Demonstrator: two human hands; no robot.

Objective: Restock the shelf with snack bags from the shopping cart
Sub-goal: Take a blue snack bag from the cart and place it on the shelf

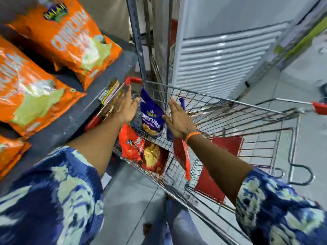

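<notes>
Reaching with both hands into the shopping cart (230, 110), one on each side of a purple snack bag (151, 115) standing upright against the front wire wall. Right hand (177, 119) flat and spread, fingers straight, thumb just touching the right edge of the purple bag; not closed on anything. Left hand (127, 106) also spread wide, palm down, hovering just beside the left edge of the same bag; contact with it cannot be told because of blur. Nothing gripped by either hand.

On the right wrist, an orange band (192, 134). Behind the right hand, partly hidden, a second purple bag (182, 103). Lower in the cart, nearer to the body, a red snack bag (139, 149) lying tilted on the wire floor, and another red bag (183, 156) hanging under the right forearm. Beside the left hand, a dark bag with yellow label (110, 96), leaning at the cart's left rim.

To the left, a dark shelf (92, 92) carrying large orange snack bags (70, 38), lying flat and overlapping. Blue patterned sleeves (53, 200) on both arms.
</notes>
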